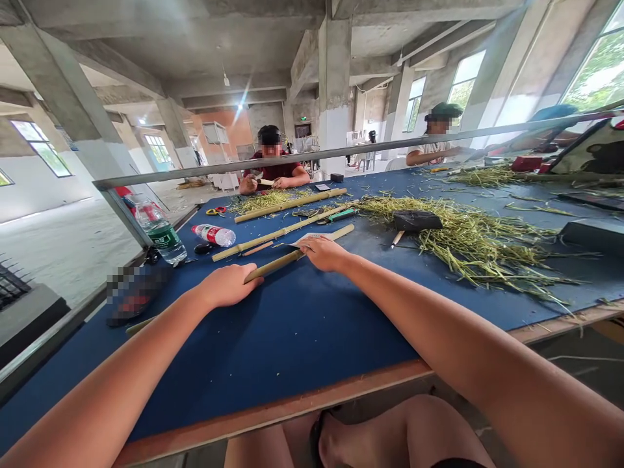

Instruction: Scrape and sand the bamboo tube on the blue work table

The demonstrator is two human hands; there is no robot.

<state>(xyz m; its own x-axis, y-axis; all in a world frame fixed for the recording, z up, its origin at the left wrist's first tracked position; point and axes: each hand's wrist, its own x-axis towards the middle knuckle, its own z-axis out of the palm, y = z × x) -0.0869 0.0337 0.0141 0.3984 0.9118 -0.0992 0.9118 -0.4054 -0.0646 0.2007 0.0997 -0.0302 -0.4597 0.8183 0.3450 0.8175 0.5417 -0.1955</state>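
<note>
A bamboo stick (336, 234) lies slantwise on the blue table (292, 338). My left hand (229, 285) is closed round its near end. My right hand (322, 252) presses on the stick's middle, fingers curled over a small grey sheet that looks like sandpaper. Two longer bamboo sticks (287, 205) lie parallel just beyond, with a green-handled tool (341, 215) between them.
A heap of green bamboo shavings (468, 240) covers the right of the table, a dark mallet (414, 222) on it. Two plastic bottles (160, 231) and yellow scissors (215, 211) sit at left. Two people work at the far side. A metal rail (341, 153) crosses overhead.
</note>
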